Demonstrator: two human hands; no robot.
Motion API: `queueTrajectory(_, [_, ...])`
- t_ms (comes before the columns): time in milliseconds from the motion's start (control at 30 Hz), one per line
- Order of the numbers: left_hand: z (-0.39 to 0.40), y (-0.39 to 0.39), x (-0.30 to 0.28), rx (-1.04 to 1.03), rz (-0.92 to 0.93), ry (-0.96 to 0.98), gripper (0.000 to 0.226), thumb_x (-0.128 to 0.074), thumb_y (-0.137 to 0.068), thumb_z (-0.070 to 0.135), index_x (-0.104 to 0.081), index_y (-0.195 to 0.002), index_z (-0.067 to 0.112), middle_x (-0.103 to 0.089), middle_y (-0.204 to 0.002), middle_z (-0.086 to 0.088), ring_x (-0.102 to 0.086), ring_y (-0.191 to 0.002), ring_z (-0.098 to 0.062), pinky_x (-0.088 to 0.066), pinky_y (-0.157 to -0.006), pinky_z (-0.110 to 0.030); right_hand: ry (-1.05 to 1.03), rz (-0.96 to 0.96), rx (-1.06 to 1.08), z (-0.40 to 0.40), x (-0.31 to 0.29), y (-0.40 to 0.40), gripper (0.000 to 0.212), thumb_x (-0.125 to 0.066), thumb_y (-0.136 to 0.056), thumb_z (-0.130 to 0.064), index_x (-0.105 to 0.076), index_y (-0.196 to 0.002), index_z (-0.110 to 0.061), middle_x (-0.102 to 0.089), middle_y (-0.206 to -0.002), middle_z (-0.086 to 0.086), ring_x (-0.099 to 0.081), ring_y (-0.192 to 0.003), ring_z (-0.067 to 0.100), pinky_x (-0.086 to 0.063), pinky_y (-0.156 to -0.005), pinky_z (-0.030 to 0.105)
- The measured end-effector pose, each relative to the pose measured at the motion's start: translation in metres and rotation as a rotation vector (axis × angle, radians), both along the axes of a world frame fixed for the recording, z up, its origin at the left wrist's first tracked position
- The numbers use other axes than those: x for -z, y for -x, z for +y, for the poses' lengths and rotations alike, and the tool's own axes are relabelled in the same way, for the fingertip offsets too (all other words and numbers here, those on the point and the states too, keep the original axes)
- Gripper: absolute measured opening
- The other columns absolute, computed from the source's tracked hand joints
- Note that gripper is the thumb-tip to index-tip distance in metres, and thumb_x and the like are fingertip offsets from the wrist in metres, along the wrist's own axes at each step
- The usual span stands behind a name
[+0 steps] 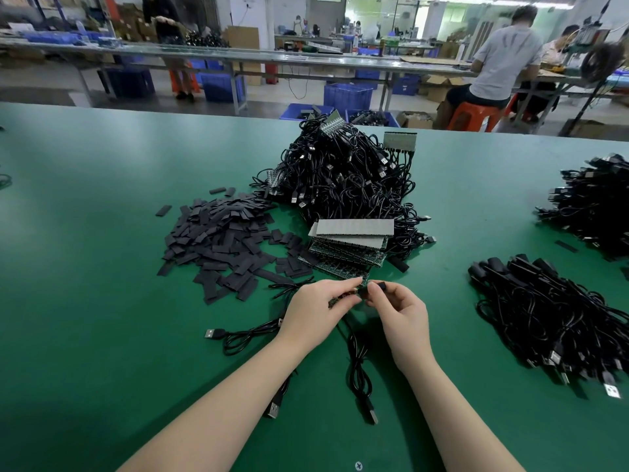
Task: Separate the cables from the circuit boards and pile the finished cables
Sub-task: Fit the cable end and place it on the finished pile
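My left hand (315, 306) holds the thin, stiff circuit board strip (343, 296) just above the tabletop (102, 335); my right hand (396, 306) pinches a cable's black end piece (378, 286). It looks light and brittle — best gripped close to the joint, while the limp cable (357, 366) trails below.

Light: I see bright, even overhead light.
Shadows: soft, under the arms on the table (102, 233).
Edges: bowed by the wide lens.
Background: slightly blurred.

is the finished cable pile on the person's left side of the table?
No. The laid-out finished cables lie to the person's right on the green table; the flat black sleeve pieces lie to the left.
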State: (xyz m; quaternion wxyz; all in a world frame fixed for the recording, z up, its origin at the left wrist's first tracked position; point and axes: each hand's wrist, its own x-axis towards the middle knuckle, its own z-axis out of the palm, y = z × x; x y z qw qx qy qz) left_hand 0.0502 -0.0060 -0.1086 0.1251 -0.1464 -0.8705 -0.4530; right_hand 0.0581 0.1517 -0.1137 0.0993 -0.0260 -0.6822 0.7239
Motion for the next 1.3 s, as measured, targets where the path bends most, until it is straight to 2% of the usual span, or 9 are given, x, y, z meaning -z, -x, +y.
queueTrajectory(267, [0.0003, -0.0022, -0.0013, -0.020, 0.010, -0.001, 0.035, -0.067, -0.089, 0.033, -0.065, -0.123, 0.037, -0.071, -0.107, 0.019, -0.061, -0.102, 0.008, -0.045, -0.090, -0.013, -0.033, -0.004, -0.031, 0.0008, -0.0033, -0.0031, 0.011, -0.075, -0.088, -0.020, -0.075, -0.077, -0.020, -0.076, -0.080, 0.004, -0.067, -0.072, 0.009, -0.051, -0.066, 0.014])
queueTrajectory(467, [0.0007, -0.0041, -0.0020, -0.044, -0.007, 0.008, 0.038, -0.067, -0.089, 0.035, -0.063, -0.127, 0.032, -0.072, -0.107, 0.016, -0.061, -0.101, 0.006, -0.046, -0.089, -0.014, -0.111, 0.012, -0.075, -0.0024, -0.0061, -0.0058, 0.019, -0.073, -0.090, -0.017, -0.078, -0.077, -0.030, -0.077, -0.081, -0.006, -0.068, -0.074, 0.003, -0.049, -0.067, 0.011])
queueTrajectory(633, [0.0024, -0.0009, -0.0015, -0.126, -0.041, 0.203, 0.026, -0.059, -0.088, 0.053, -0.073, -0.097, 0.033, -0.071, -0.092, 0.012, -0.060, -0.086, -0.005, -0.046, -0.074, -0.023, -0.121, -0.002, -0.037, -0.0023, -0.0057, -0.0056, 0.017, -0.074, -0.089, -0.016, -0.077, -0.087, -0.032, -0.077, -0.086, -0.012, -0.071, -0.082, 0.003, -0.050, -0.071, 0.010])
queueTrajectory(867, [0.0044, -0.0030, -0.0016, 0.026, 0.083, 0.222, 0.027, -0.056, -0.095, 0.028, -0.069, -0.119, 0.027, -0.070, -0.104, 0.009, -0.060, -0.096, -0.007, -0.050, -0.082, -0.025, -0.030, -0.022, 0.088, -0.0006, -0.0047, -0.0044, 0.018, -0.076, -0.087, -0.022, -0.071, -0.100, -0.034, -0.075, -0.078, 0.003, -0.073, -0.074, 0.013, -0.056, -0.066, 0.023])
queueTrajectory(933, [0.0040, -0.0034, -0.0009, 0.021, 0.131, 0.242, 0.028, -0.057, -0.096, 0.023, -0.068, -0.122, 0.021, -0.070, -0.108, 0.006, -0.061, -0.100, -0.011, -0.050, -0.086, -0.027, 0.029, -0.018, 0.091, 0.0003, -0.0050, -0.0045, 0.019, -0.076, -0.088, -0.019, -0.072, -0.103, -0.029, -0.076, -0.080, 0.003, -0.074, -0.075, 0.014, -0.055, -0.062, 0.021])
queueTrajectory(1000, [0.0037, -0.0037, -0.0011, -0.002, 0.143, 0.226, 0.028, -0.060, -0.095, 0.023, -0.068, -0.122, 0.021, -0.070, -0.111, 0.005, -0.061, -0.103, -0.012, -0.048, -0.087, -0.024, 0.071, -0.014, 0.075, 0.0007, -0.0054, -0.0048, 0.017, -0.075, -0.088, -0.016, -0.075, -0.103, -0.024, -0.077, -0.084, 0.001, -0.074, -0.079, 0.014, -0.053, -0.062, 0.016])
queueTrajectory(1067, [0.0038, -0.0042, -0.0018, -0.025, 0.097, 0.200, 0.029, -0.062, -0.094, 0.027, -0.067, -0.123, 0.025, -0.069, -0.113, 0.007, -0.060, -0.105, -0.009, -0.045, -0.087, -0.019, 0.083, -0.009, 0.062, 0.0008, -0.0055, -0.0050, 0.019, -0.076, -0.088, -0.015, -0.076, -0.100, -0.030, -0.077, -0.085, 0.002, -0.072, -0.080, 0.012, -0.053, -0.064, 0.015])
queueTrajectory(1167, [0.0031, -0.0038, -0.0029, -0.087, -0.004, 0.194, 0.031, -0.063, -0.092, 0.038, -0.067, -0.121, 0.033, -0.068, -0.114, 0.010, -0.060, -0.103, -0.006, -0.048, -0.086, -0.022, 0.096, 0.009, 0.049, 0.0000, -0.0061, -0.0053, 0.027, -0.075, -0.089, -0.013, -0.072, -0.105, -0.034, -0.077, -0.084, -0.002, -0.069, -0.076, 0.005, -0.054, -0.067, 0.016])
queueTrajectory(1300, [0.0029, -0.0051, -0.0038, -0.134, -0.019, 0.226, 0.027, -0.063, -0.090, 0.042, -0.069, -0.115, 0.037, -0.069, -0.110, 0.013, -0.062, -0.097, -0.003, -0.050, -0.079, -0.022, 0.106, 0.006, 0.015, 0.0012, -0.0052, -0.0052, 0.030, -0.072, -0.090, -0.013, -0.067, -0.116, -0.028, -0.078, -0.095, -0.002, -0.073, -0.091, 0.007, -0.058, -0.081, 0.021])
